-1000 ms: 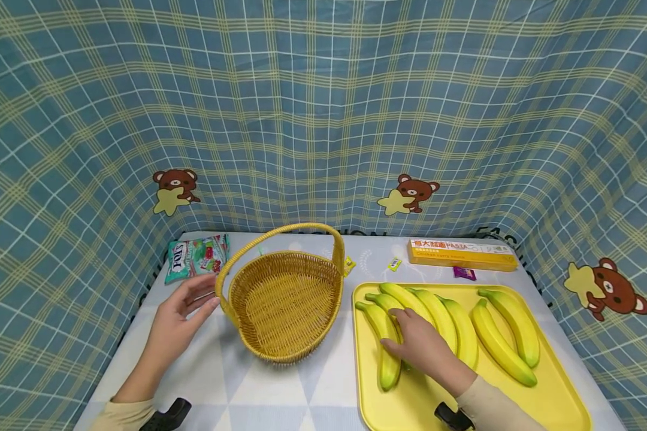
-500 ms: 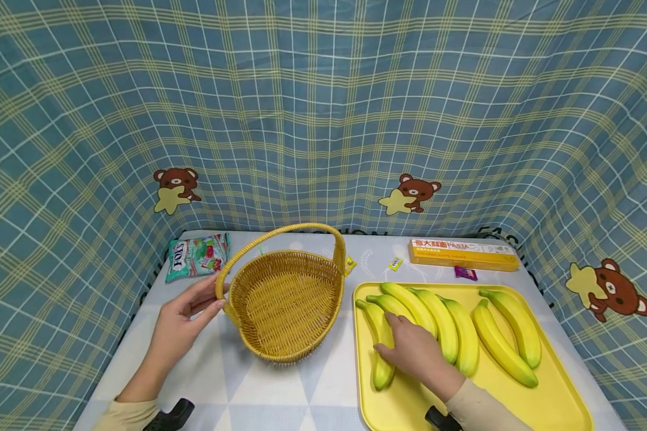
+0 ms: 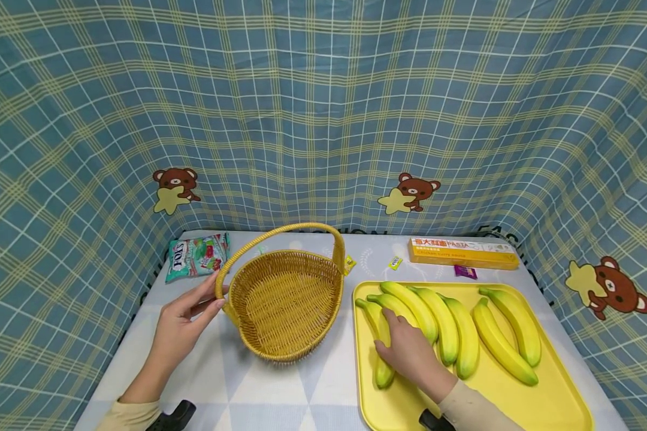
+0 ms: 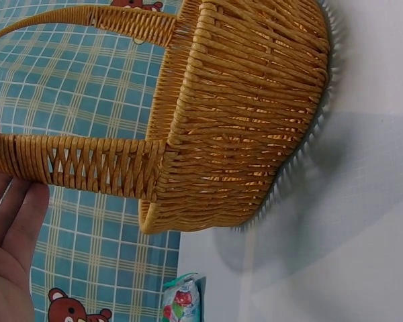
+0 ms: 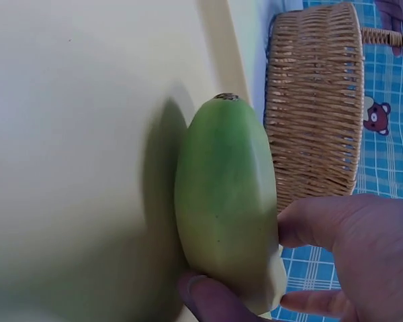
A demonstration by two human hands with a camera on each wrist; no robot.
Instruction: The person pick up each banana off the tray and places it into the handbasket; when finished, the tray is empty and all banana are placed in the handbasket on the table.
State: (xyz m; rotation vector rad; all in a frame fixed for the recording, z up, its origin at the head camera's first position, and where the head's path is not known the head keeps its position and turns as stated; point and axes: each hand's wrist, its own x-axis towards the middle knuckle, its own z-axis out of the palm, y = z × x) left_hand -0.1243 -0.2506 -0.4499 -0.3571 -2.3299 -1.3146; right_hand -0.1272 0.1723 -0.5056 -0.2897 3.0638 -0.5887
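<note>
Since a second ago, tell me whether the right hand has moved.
Yes. The right hand has slid left along the yellow tray, toward the basket, and now grips the leftmost banana.

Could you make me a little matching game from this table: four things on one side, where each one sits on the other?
Things:
1. wicker basket
2. candy bag
3. pasta box
4. bananas

Places:
A. far right of the table
B. on the yellow tray
C. far left corner
D. beside the left hand

Pairs: 1-D, 2-C, 3-A, 4-B
</note>
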